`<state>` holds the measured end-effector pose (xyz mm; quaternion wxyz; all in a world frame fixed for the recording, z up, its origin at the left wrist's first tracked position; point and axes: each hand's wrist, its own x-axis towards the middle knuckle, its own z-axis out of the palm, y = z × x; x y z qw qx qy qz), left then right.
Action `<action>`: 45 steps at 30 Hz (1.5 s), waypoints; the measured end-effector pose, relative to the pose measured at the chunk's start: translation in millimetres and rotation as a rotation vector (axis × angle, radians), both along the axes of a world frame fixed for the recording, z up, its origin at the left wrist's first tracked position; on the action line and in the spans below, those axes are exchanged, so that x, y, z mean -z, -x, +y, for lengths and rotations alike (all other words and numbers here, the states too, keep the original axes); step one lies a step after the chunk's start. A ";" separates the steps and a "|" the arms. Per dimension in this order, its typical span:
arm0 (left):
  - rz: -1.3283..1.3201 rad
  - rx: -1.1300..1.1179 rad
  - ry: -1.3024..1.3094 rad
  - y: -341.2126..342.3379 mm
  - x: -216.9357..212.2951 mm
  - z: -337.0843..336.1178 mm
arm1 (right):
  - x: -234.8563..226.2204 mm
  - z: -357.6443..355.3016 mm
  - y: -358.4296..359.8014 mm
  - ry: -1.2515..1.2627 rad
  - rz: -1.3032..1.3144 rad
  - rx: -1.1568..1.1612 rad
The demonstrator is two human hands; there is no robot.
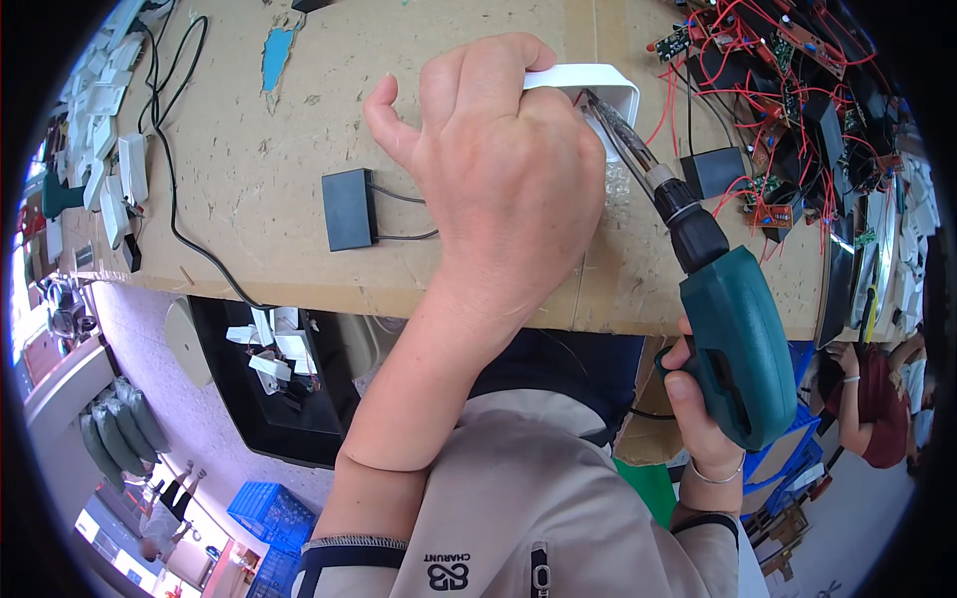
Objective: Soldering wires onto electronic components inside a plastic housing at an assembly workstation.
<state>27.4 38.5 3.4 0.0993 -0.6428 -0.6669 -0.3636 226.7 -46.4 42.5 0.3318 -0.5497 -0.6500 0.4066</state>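
Up close, the left hand (498,169) is pressing down on a white plastic housing (598,90), fingers curled over its near edge and clamping it against the workbench (249,179). The right hand (698,399) is gripping the handle of a green power screwdriver (733,339), fingers wrapped tight around it, with the dark chuck and bit (623,135) slanting up and left into the open side of the housing. Whether the tip is touching a screw is hidden by the left hand.

Just left of the wrist, a flat black box (349,209) is lying on the bench with two thin wires running from it under the hand. A second black box (716,171) is sitting right of the screwdriver, near a heap of small circuit boards with red wires (788,80) filling the far right corner. Along the left edge, a row of white plastic parts (105,149) is stacking up beside a black cable (179,199) that is trailing across the top.

The bench is a scuffed brown board, with a torn patch of blue tape (277,55) near its far edge. Below it, a black tray (279,389) is holding a few white pieces. Blue crates (264,513) are standing on the pale floor at lower left, and another person (872,399) in a dark red top is sitting at the right rim.
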 end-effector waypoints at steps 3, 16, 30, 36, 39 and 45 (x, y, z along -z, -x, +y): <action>-0.001 0.001 -0.002 -0.6 0.5 0.3 | -2.0 -3.6 1.8 0.099 0.044 0.103; -0.009 -0.002 -0.001 -0.7 0.3 0.4 | -6.7 -4.5 -7.3 -0.010 -0.299 -0.093; 0.000 -0.012 0.017 -0.5 0.3 -0.2 | -4.7 -6.4 -7.0 0.023 -0.324 -0.063; -0.005 -0.009 0.016 -0.1 1.7 0.4 | -2.2 -5.2 -9.2 -0.001 -0.299 -0.121; -0.012 0.000 0.000 -0.2 1.1 0.5 | -2.2 -6.9 -8.0 0.025 -0.302 -0.096; -0.023 0.013 0.015 0.1 -0.5 -0.8 | -3.8 -7.6 -8.0 0.009 -0.340 -0.100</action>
